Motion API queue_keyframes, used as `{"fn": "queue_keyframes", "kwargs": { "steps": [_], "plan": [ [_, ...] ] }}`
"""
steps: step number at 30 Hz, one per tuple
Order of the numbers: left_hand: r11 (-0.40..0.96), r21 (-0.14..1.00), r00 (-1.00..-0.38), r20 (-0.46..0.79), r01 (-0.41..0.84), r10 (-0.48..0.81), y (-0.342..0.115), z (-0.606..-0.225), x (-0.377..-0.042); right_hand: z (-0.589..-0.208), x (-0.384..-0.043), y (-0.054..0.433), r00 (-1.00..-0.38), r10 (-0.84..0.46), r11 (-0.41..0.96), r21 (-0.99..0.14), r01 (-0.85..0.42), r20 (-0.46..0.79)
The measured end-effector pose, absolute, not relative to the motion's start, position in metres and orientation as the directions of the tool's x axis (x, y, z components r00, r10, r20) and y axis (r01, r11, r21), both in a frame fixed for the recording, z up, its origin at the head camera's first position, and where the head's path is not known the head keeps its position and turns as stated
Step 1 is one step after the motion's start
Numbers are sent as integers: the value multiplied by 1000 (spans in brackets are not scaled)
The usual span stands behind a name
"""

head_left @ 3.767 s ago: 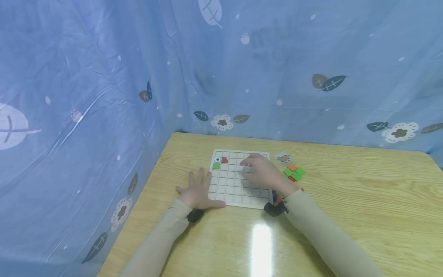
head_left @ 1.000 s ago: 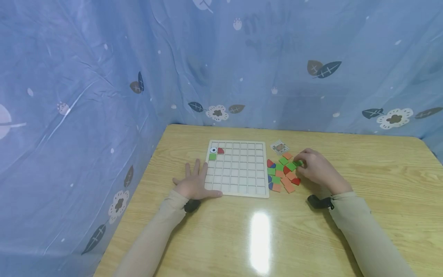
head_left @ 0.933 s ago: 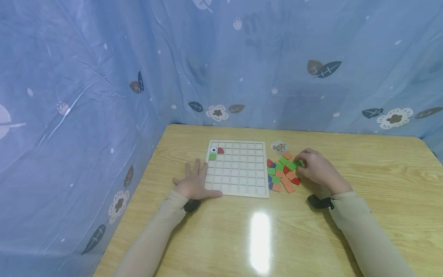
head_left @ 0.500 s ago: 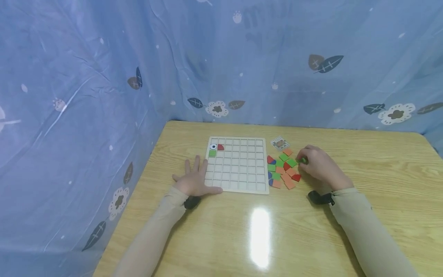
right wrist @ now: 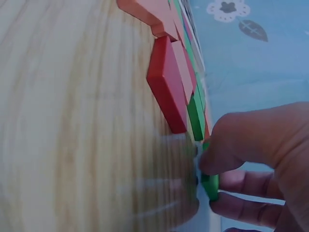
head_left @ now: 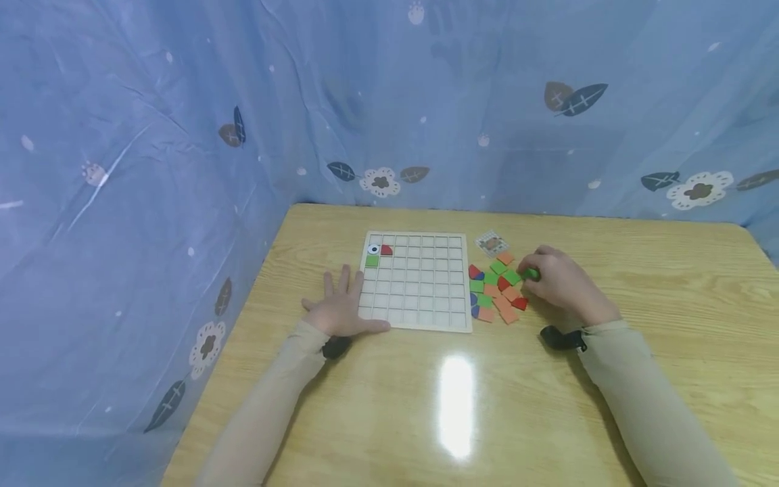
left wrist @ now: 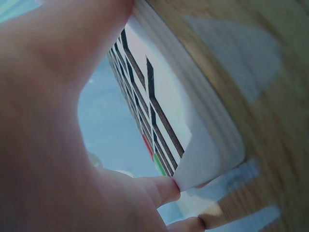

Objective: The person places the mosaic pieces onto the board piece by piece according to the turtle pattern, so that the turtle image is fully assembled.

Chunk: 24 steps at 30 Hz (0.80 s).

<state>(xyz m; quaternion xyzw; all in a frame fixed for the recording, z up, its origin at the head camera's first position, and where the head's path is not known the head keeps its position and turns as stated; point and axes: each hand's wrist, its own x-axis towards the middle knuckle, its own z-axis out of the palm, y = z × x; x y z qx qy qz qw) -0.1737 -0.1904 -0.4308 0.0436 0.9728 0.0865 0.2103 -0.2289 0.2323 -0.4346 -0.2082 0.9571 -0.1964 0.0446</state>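
Note:
My right hand [head_left: 562, 284] is at the right side of a pile of coloured tiles, pinching a green tile [right wrist: 210, 186] between thumb and fingers. In the right wrist view that tile stands on edge, close over the table. My left hand [head_left: 337, 311] lies with fingers spread at the left edge of a white grid board [head_left: 426, 326], its thumb along the front edge. At the board's upper left sit an eye tile [head_left: 374, 249], a red rounded tile [head_left: 387, 250] and, below the eye, a green square tile [head_left: 372, 261].
Loose green, orange, red and blue tiles lie right of the board, among them a red tile [head_left: 520, 304] and an orange tile [head_left: 508, 315]. Behind them is a small pattern card [head_left: 491, 243]. A blue patterned curtain [head_left: 487, 101] borders the wooden table [head_left: 389, 392].
Since the earliest frame, my right hand has gone from over the board to the right of the pile and picked up a green tile, which has turned in my fingers. My left hand stays put.

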Motion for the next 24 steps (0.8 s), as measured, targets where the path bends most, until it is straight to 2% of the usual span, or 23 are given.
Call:
{"fn": "queue_keyframes", "kwargs": {
  "steps": [8,15,24],
  "plan": [
    [984,166,-903,-411,60,125,-192,-431,-175,-431,-229,224,-911,-405,805,-443,-394,75],
    [985,164,-901,-419,49,114,-192,-428,-174,-432,-228,207,-876,-460,756,-454,-472,146],
    [985,166,-900,-418,57,122,-192,-430,-176,-429,-227,176,-869,-480,738,-481,-474,120]
  ]
}}
